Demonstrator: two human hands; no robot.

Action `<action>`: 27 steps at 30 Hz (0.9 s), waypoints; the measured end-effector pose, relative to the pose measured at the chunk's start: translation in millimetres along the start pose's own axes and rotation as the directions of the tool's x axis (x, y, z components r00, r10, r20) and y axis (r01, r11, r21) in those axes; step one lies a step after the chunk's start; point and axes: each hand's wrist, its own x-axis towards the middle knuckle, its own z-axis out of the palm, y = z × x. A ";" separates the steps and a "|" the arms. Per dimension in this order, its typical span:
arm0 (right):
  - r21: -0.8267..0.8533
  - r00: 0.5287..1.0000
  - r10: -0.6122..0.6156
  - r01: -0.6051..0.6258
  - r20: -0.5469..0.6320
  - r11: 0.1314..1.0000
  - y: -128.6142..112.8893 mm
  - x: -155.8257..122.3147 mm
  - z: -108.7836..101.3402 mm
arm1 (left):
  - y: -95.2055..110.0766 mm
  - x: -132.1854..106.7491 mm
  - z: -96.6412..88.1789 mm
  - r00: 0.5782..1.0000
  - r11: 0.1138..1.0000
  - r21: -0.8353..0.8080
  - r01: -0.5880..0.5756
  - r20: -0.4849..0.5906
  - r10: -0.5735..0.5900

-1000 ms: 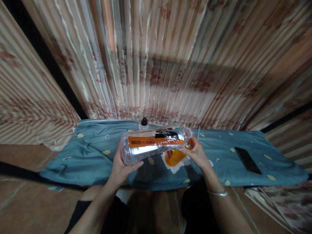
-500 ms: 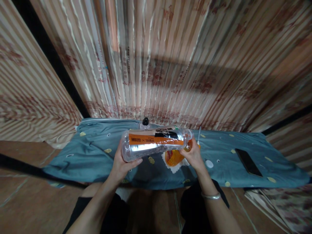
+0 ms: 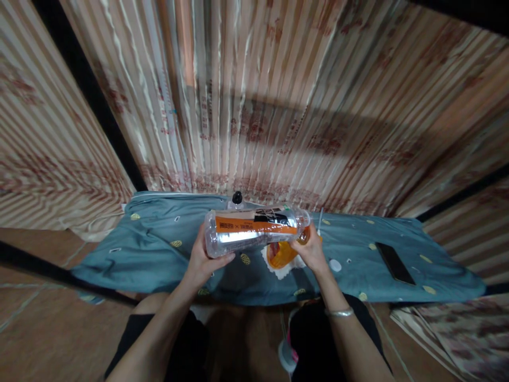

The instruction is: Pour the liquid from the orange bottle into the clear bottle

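A large clear plastic bottle (image 3: pixel 254 229) with an orange and silver label lies nearly level above the bed, its mouth to the right. My left hand (image 3: pixel 204 260) is wrapped around its base. By the bottle's mouth, my right hand (image 3: pixel 312 249) grips a small amber see-through container (image 3: pixel 304 236); the fingers hide most of it, and whether the two touch is unclear. Below them, a yellow-orange item (image 3: pixel 280 254) rests on a white scalloped cloth (image 3: pixel 283 273). Behind the bottle stands a clear container with a black top (image 3: pixel 237 198).
A round white lid (image 3: pixel 335 265) and a black phone (image 3: pixel 395 263) lie on the blue-green sheet (image 3: pixel 159 265). A thin white stick (image 3: pixel 320 220) rises behind my right hand. Striped curtains (image 3: pixel 254 106) and dark poles (image 3: pixel 87 95) surround the bed. A white and pink object (image 3: pixel 287 356) is on the floor.
The view has shifted slightly, so the phone and lid appear further left. Both hands keep their hold, and the bottle stays nearly level. The white and pink floor object has come into sight.
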 end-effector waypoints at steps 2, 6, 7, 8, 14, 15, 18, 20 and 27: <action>-0.008 1.000 -0.007 0.007 -0.009 1.000 1.1 -0.2 0.0 | -1.9 0.0 -0.2 1.000 1.000 -0.002 -0.004 0.009 0.004; -0.003 1.000 -0.023 0.023 -0.012 1.000 2.5 -1.1 -0.5 | -5.9 0.4 -0.3 1.000 1.000 -0.005 -0.020 0.012 0.020; -0.003 1.000 -0.025 0.025 -0.010 1.000 2.9 -1.4 -0.7 | -6.6 0.4 -0.3 1.000 1.000 -0.005 -0.024 0.008 0.024; -0.005 1.000 -0.025 0.025 -0.012 1.000 3.4 -1.7 -0.9 | -7.3 0.4 -0.3 1.000 1.000 -0.006 -0.027 0.004 0.027; 0.014 1.000 0.008 -0.008 0.003 1.000 8.4 -1.7 0.3 | -8.5 -2.6 -0.9 1.000 1.000 -0.024 -0.004 -0.006 0.003; 0.018 1.000 0.013 -0.013 0.004 1.000 8.9 -1.3 0.9 | -8.5 -3.4 -0.9 1.000 1.000 -0.028 0.001 -0.007 -0.002; 0.008 0.999 0.030 -0.030 -0.015 1.000 8.6 0.1 2.9 | -7.6 -5.6 -0.6 1.000 0.999 -0.034 0.023 0.002 -0.023; -0.005 0.999 0.042 -0.042 -0.017 0.999 6.9 1.0 3.8 | -6.3 -6.9 -0.1 0.999 0.998 -0.038 0.041 0.004 -0.041; -0.021 1.000 0.017 -0.018 -0.023 1.000 6.3 1.3 4.3 | 1.2 -9.5 1.7 0.998 0.996 -0.062 0.057 0.012 -0.056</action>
